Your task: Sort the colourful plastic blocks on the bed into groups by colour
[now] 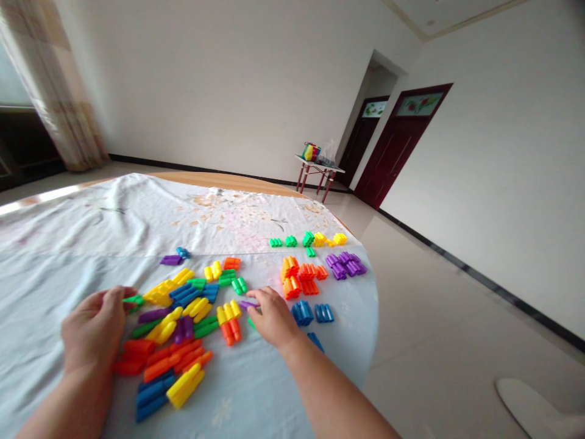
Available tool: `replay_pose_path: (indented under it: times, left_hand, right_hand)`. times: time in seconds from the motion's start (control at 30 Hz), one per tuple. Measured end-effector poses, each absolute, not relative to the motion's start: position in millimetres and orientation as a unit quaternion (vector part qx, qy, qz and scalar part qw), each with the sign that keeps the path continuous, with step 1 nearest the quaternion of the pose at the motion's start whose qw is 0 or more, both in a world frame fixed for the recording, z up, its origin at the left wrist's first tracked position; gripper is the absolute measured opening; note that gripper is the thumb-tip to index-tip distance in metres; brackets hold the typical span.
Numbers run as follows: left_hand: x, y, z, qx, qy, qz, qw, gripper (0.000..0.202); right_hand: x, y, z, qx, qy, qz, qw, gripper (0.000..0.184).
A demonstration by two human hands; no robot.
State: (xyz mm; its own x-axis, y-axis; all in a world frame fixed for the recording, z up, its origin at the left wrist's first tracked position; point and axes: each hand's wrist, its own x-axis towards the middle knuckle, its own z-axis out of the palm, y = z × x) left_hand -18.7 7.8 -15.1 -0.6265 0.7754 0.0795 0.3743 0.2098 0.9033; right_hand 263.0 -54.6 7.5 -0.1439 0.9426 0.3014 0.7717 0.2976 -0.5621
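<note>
My left hand is closed in a pinch on a green plastic building block at the left side of the pile. On the other side, my right hand has its thumb and fingers closed around the end of a purple building block. Between the hands lie bullet-shaped blocks, several joined side by side: a yellow group, a blue group, an orange group and a yellow-and-orange cluster. My right fingers partly cover another green block.
Colour-sorted blocks stand to the right: orange, purple, blue, green and yellow. A patterned cloth covers the round table. A small table with bags stands by the far wall.
</note>
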Motion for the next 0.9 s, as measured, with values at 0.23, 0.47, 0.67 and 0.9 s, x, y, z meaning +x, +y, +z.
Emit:
replay_pose_path:
  times: [0.23,0.47,0.67,0.9]
  left_hand:
    - [-17,6,-8,0.372,0.744,0.509,0.221,0.035]
    - [-18,8,-13,0.377,0.740,0.509,0.225,0.034]
    - [-19,4,-8,0.373,0.745,0.505,0.224,0.034]
    - [-21,6,-12,0.369,0.757,0.505,0.189,0.036]
  right_hand:
    - [253,-52,13,-0.510,-0.803,0.145,0.272,0.037]
    - [242,-40,15,-0.500,-0.837,0.121,0.188,0.037]
    - [243,-49,29,-0.512,-0.801,0.148,0.274,0.030]
    - [272,-73,53,-0.505,-0.736,0.233,0.386,0.030]
